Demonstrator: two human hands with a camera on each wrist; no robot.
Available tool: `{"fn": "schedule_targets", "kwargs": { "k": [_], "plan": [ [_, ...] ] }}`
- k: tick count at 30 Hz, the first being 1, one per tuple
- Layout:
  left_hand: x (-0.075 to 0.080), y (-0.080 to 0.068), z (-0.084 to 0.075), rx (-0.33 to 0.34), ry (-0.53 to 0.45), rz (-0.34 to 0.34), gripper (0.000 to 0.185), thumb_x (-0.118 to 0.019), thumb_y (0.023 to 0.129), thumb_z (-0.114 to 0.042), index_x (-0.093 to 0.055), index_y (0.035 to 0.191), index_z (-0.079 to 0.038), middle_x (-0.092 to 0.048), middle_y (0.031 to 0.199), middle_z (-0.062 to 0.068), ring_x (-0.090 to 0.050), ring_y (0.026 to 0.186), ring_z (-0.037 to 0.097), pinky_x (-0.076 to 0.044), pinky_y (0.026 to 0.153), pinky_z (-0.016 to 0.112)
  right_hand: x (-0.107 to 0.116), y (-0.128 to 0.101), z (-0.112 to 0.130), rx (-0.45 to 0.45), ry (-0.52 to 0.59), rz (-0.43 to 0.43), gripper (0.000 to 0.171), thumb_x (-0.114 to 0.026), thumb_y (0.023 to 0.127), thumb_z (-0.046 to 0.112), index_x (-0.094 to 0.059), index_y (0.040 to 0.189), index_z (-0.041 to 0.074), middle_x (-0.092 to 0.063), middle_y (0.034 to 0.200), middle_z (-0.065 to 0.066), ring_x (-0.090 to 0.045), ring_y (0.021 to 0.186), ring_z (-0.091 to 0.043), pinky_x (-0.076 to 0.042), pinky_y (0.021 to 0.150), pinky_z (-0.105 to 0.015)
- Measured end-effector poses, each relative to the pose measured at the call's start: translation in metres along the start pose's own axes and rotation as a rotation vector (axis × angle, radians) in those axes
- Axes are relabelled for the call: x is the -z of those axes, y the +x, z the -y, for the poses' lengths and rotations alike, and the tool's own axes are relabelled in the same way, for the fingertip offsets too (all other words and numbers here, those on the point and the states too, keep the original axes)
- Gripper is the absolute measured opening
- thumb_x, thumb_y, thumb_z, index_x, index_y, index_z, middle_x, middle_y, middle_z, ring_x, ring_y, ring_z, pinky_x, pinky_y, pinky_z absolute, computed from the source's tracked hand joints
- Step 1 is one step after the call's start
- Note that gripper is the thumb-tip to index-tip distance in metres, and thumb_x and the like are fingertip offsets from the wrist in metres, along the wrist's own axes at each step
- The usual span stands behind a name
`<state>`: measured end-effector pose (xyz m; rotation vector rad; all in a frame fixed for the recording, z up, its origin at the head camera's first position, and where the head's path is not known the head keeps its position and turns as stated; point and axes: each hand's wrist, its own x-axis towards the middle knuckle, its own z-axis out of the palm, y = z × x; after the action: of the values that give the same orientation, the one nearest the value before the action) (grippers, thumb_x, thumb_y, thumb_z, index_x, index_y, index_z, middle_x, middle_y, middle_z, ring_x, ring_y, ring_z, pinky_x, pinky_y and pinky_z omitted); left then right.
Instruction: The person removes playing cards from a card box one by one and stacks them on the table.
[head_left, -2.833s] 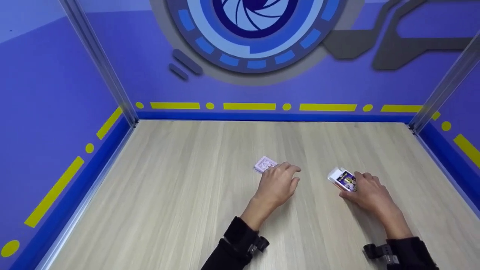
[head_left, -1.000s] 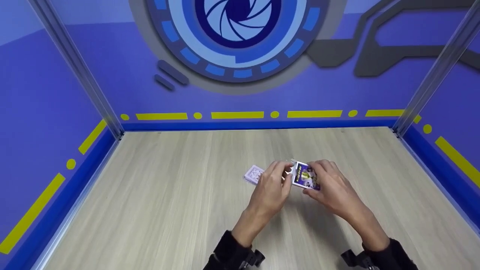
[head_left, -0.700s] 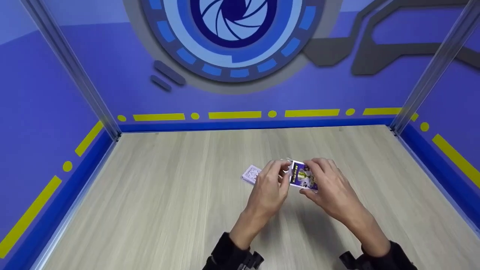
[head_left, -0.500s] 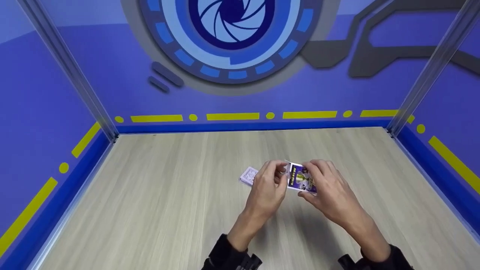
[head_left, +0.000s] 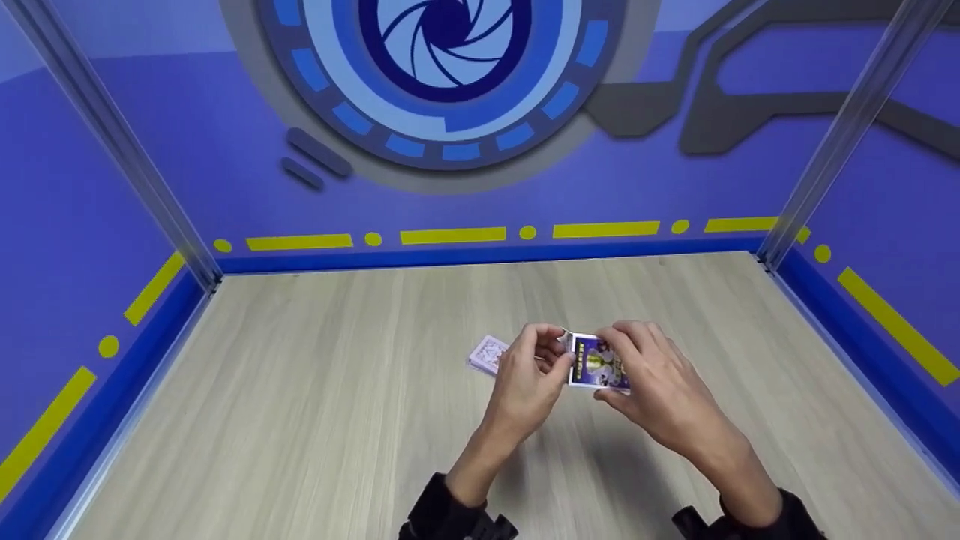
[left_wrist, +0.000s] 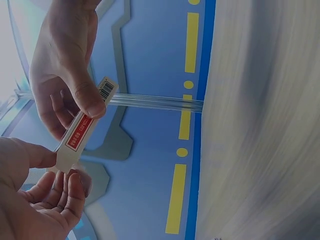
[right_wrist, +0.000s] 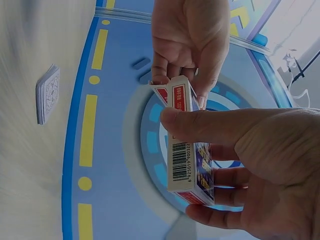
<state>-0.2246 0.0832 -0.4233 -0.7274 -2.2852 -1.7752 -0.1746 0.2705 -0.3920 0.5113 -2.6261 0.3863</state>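
My right hand (head_left: 667, 386) grips a purple and white playing-card box (head_left: 596, 361) above the table, thumb on one narrow side and fingers on the other. At the box's left end, my left hand (head_left: 525, 379) pinches the end with the flap between thumb and curled fingers. A raised flap (right_wrist: 159, 92) shows there in the right wrist view. A barcode and red label mark the box's narrow side (left_wrist: 87, 125). Whether anything is inside the box cannot be seen. Behind my left hand, a deck of playing cards (head_left: 487, 352) lies on the table, partly covered in the head view.
The wooden tabletop (head_left: 337, 420) is bounded by a blue back wall (head_left: 420, 210) and side walls. Metal posts (head_left: 832, 142) stand at the back corners.
My right hand has brought the card box leftward to my left hand, which has left the deck and taken hold of the flap end. Lately the hands shift only slightly; the head view has drifted.
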Motion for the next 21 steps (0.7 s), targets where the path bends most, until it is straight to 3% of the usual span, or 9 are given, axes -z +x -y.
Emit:
{"fn": "schedule_targets", "kwargs": {
  "k": [10, 21],
  "plan": [
    [0.0005, 0.0008, 0.0025, 0.047, -0.022, 0.013, 0.025, -0.074, 0.094, -0.002, -0.061, 0.115, -0.003, -0.063, 0.098, 0.0, -0.059, 0.087, 0.007, -0.054, 0.076, 0.024, -0.0006, -0.0013, -0.003, 0.075, -0.012, -0.023, 0.077, -0.1, 0.064, 0.01, -0.06, 0.129, 0.005, -0.057, 0.124, -0.013, -0.055, 0.111, -0.029, -0.052, 0.091, -0.047],
    [-0.0014, -0.0005, 0.0039, 0.079, -0.025, 0.017, 0.026, -0.074, 0.093, 0.003, -0.061, 0.114, -0.004, -0.064, 0.096, 0.0, -0.06, 0.085, 0.007, -0.054, 0.075, 0.022, -0.0026, -0.0022, -0.0031, 0.047, -0.033, 0.015, 0.075, -0.1, 0.065, 0.013, -0.061, 0.129, 0.005, -0.058, 0.124, -0.012, -0.056, 0.113, -0.029, -0.052, 0.091, -0.049]
  ]
}}
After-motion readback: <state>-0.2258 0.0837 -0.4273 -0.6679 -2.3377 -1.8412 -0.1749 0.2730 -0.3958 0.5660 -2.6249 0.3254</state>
